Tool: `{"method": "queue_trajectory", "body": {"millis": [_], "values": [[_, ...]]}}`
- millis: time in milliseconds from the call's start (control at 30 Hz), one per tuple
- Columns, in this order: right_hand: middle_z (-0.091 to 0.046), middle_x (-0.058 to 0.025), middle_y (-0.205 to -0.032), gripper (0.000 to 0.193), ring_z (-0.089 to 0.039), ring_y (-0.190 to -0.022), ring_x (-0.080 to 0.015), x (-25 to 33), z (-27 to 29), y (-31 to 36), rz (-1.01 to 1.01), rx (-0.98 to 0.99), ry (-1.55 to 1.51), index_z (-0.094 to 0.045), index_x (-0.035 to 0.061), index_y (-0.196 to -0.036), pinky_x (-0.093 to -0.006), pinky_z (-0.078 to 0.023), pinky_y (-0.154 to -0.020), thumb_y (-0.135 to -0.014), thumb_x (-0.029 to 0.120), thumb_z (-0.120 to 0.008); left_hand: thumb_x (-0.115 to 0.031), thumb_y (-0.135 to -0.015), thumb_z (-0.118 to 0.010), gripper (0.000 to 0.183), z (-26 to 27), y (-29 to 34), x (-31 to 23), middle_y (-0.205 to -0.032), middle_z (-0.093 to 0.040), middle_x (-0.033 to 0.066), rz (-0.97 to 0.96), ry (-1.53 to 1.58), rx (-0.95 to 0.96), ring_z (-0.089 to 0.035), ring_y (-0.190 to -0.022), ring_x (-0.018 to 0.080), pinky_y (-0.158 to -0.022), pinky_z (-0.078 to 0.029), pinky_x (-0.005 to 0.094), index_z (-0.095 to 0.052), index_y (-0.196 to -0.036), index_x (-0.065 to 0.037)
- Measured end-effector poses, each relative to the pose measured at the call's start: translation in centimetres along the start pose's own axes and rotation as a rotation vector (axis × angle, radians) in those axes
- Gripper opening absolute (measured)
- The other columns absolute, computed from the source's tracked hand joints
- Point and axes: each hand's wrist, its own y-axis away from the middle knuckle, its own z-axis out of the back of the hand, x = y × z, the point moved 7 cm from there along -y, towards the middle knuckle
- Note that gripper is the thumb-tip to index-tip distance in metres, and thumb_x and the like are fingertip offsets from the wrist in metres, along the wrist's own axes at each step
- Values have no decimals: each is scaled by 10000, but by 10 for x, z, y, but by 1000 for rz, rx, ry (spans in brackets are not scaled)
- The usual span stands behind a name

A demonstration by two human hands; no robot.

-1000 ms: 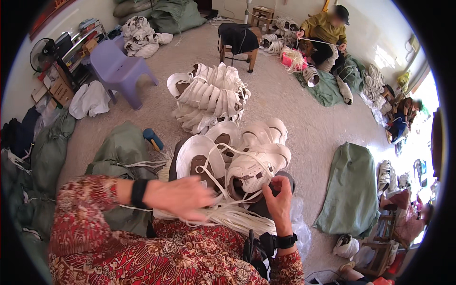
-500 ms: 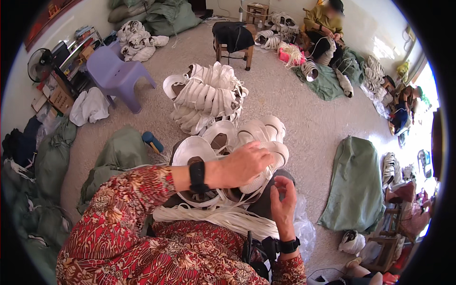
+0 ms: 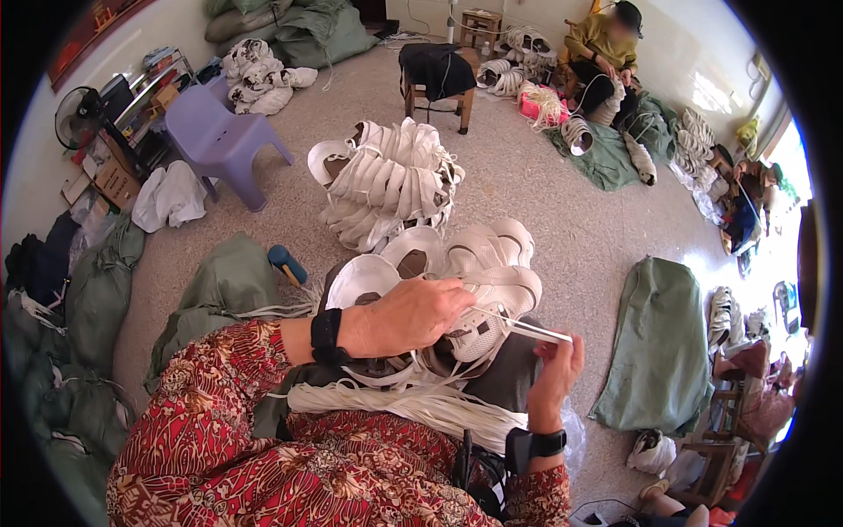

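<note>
Several off-white shoe uppers lie across my lap, and the nearest shoe upper (image 3: 479, 338) has lace holes toward me. My right hand (image 3: 555, 369) is closed on a thin white shoelace (image 3: 540, 332), which stretches taut from the upper out to the right. Over the uppers, my left hand (image 3: 408, 314) is closed, and one strand of the lace runs from its fingertips. Its palm side is hidden. A thick bundle of loose white laces (image 3: 395, 404) lies across my lap, below both hands.
Ahead on the floor stands a pile of strung-together uppers (image 3: 395, 184). A purple plastic chair (image 3: 224, 140) is at the left, with a green sack (image 3: 219, 290) nearer me. Another green sack (image 3: 654, 351) lies right. At the far right a person (image 3: 606, 57) sits handling uppers.
My right hand has moved right and up, drawing the lace taut between it and the upper. My left hand has shifted left and lower, uncovering more of the nearest upper.
</note>
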Motion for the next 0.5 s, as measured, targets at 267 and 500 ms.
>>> {"method": "queue_trajectory", "body": {"millis": [267, 500], "values": [[-679, -94, -968, 153, -623, -718, -145, -52, 81, -13, -285, -190, -492, -555, 82, -1054, -273, -493, -597, -1016, 208, -477, -65, -930, -541, 161, -27, -18, 20, -930, -618, 197, 65, 99, 41, -621, -860, 402, -746, -487, 468, -632, -1023, 30], [-675, -56, -1026, 187, -604, -748, -141, -86, 128, -10, -357, -203, -590, -581, 92, -1049, -280, -479, -619, -1016, 230, -458, -116, -941, -512, 188, -42, -34, 31, -916, -618, 213, 36, 19, 108, -621, -865, 412, -754, -483, 484, -631, -976, 25]]}}
